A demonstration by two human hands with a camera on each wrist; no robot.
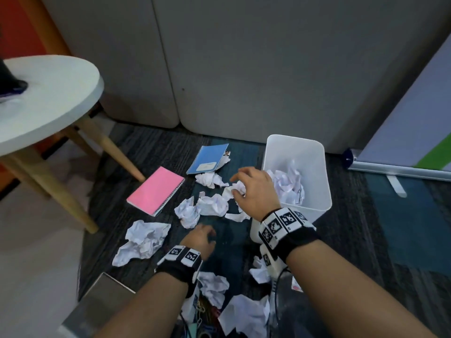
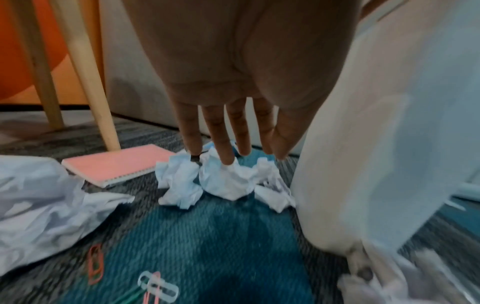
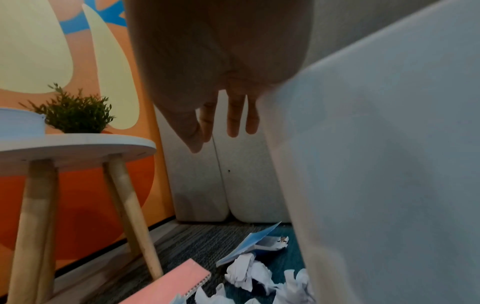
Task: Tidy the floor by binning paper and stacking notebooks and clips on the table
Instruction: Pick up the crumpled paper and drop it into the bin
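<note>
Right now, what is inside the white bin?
The white bin holds several crumpled paper balls, piled toward its near side. Its bottom beneath them is covered, so anything underneath cannot be seen.

Bare forearms wear black wrist straps [image 1: 296, 240] carrying white blocks printed with black square markers, possibly cabled.

The dark object [image 1: 11, 90] on the worktop [image 1: 48, 98] is cut off at the left edge. Paper clips [image 1: 202, 313] lie half hidden under the left forearm, blurred beyond counting.
</note>
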